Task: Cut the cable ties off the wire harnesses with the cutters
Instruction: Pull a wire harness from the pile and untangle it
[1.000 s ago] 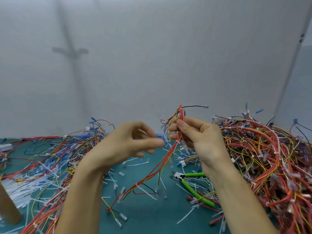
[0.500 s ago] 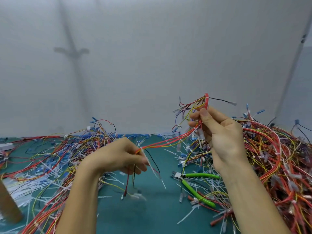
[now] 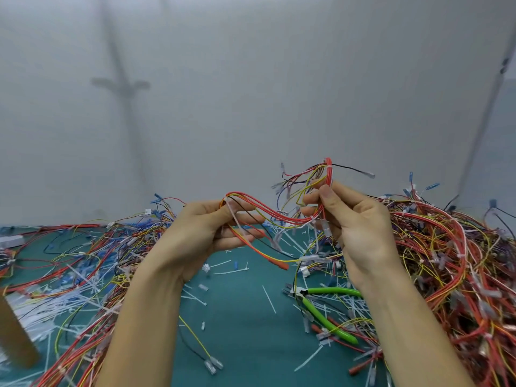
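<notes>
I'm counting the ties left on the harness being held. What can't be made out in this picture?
Head view:
- harness: stretches inside the left hand and right hand are hidden by fingers, so any ties there are unseen.
- cutters: one green handle runs behind the right forearm; the tip is blurred among wires.
- right pile: cut off by the frame edge, too tangled to count.
- brown object: cut off at the left edge, unidentifiable.

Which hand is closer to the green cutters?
Right. The right hand holds the harness above the cutters, and its wrist hides one handle's end. The left hand grips the harness's other end, farther off to the left.
</notes>
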